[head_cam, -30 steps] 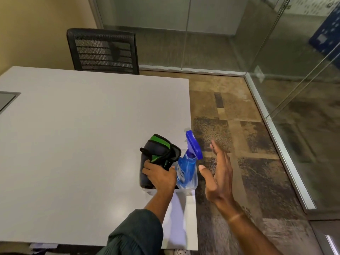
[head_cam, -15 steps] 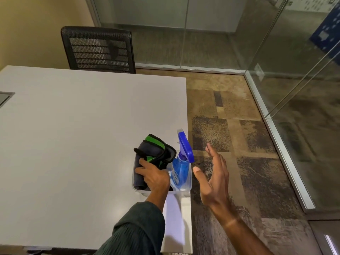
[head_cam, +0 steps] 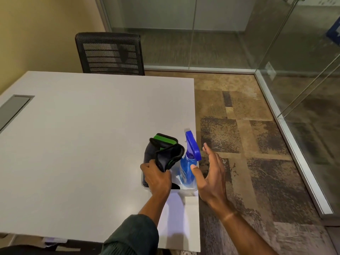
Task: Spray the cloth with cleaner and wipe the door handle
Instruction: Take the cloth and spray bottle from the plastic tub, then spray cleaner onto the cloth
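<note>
Gripping the cloth (head_cam: 163,153), the left hand (head_cam: 157,178) has its fingers and thumb curled round the lower folds of the dark grey fabric, which rises out of the bin in a loose bundle with a green band across its top and a thin green edge lower down. Beside it the right hand (head_cam: 211,178) is spread wide, fingers straight and thumb out, holding nothing; its thumb tip lies just beside the body of the spray bottle (head_cam: 188,162), and whether it touches cannot be told.

Both things sit in a small clear plastic bin (head_cam: 189,192) that stands at the right edge of the white table (head_cam: 82,144), toward the near right corner. The cloth fills the bin's left half, its lower part inside the walls and its top well above the rim. The spray bottle stands upright in the right half, blue liquid showing through its clear body, with a blue trigger head and a pale nozzle tip pointing away from the person. A dark scrap shows low in the bin just right of the left hand; what it is cannot be told.

A dark green sleeve (head_cam: 134,236) covers the left forearm. A black mesh chair (head_cam: 110,54) stands at the table's far edge, and a grey recessed panel (head_cam: 12,109) lies near its left edge
</note>
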